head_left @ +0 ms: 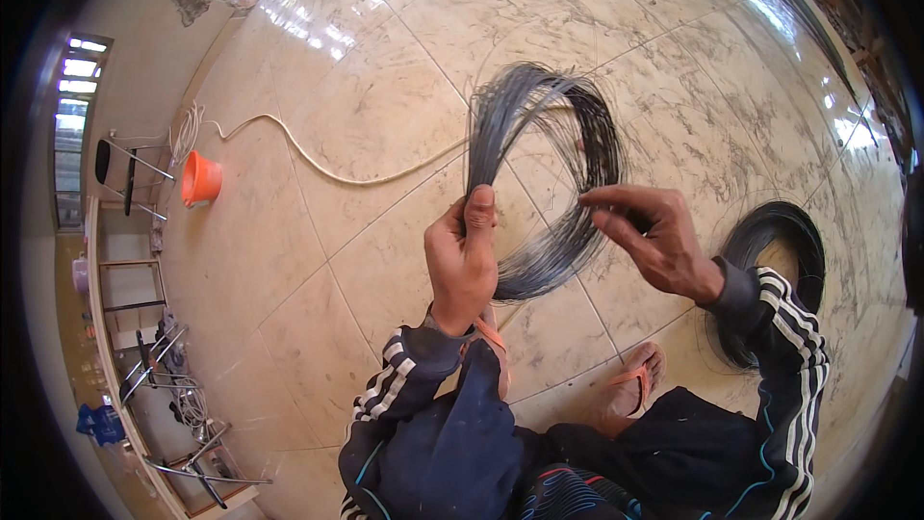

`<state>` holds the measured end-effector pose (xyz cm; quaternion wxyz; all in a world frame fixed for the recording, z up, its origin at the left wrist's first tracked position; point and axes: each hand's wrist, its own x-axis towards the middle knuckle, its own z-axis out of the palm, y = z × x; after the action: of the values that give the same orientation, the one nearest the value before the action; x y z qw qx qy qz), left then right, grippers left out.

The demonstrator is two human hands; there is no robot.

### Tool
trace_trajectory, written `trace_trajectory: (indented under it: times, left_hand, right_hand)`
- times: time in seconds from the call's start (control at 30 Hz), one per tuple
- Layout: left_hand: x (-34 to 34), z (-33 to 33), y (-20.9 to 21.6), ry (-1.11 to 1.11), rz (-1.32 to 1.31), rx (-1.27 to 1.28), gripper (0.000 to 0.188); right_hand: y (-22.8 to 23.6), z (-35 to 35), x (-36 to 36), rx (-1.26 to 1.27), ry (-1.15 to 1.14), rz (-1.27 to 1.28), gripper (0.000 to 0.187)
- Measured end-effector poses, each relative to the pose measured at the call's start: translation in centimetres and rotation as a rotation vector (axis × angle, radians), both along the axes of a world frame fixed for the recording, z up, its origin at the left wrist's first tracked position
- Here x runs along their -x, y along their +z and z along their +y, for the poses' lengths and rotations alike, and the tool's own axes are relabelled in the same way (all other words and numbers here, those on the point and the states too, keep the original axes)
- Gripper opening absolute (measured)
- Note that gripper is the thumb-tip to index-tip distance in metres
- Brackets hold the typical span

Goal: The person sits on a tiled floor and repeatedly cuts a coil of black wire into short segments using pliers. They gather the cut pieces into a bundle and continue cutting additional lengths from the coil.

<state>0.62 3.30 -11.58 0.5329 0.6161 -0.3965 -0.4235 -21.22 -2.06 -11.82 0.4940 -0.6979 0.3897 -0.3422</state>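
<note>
One closed left grip [463, 255] holds the wire coil [496, 125].

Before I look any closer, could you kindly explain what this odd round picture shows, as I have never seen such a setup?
There is no machine here, only a person's two bare hands. The one picture comes from a wide fisheye camera on the person's head, looking down, so straight edges bend. The left hand grips a loop of thin dark wire; the right hand has its fingertips at the loop's right side, though whether they pinch a strand is unclear. On the tiled floor lie a second dark coil, partly behind the right sleeve, and a pale cable. An orange bucket stands at left.
</note>
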Motion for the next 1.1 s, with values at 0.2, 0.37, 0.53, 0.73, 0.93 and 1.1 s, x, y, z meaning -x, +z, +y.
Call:
trace_trajectory:
  times: [0.2,0.37,0.53,0.73,0.93,1.1]
  left_hand:
    - [-0.1,1.0,1.3,-0.113,-0.178,0.018,0.041]
    - [0.5,0.9,2.1,-0.161,-0.153,-0.003,0.035]
    - [0.2,0.7,1.4,-0.184,-0.109,-0.025,0.031]
    - [0.1,0.8,1.6,-0.260,-0.003,-0.171,0.031]
    - [0.0,1.1,1.5,-0.367,-0.215,-0.065,0.035]
    - [-1.0,0.9,1.9,-0.402,-0.182,-0.025,0.037]
  right_hand:
    - [2.0,0.4,-0.6,0.145,0.050,0.147,0.012]
    - [3.9,0.9,-0.9,0.187,0.027,0.136,0.009]
    - [2.8,1.3,-1.7,0.221,0.040,0.091,0.008]
    - [1.0,2.9,-2.3,0.282,0.105,0.073,0.009]
    - [-2.7,4.0,-3.2,0.120,0.112,-0.066,0.013]
    - [-1.9,3.0,-1.6,0.011,0.356,0.033,0.069]
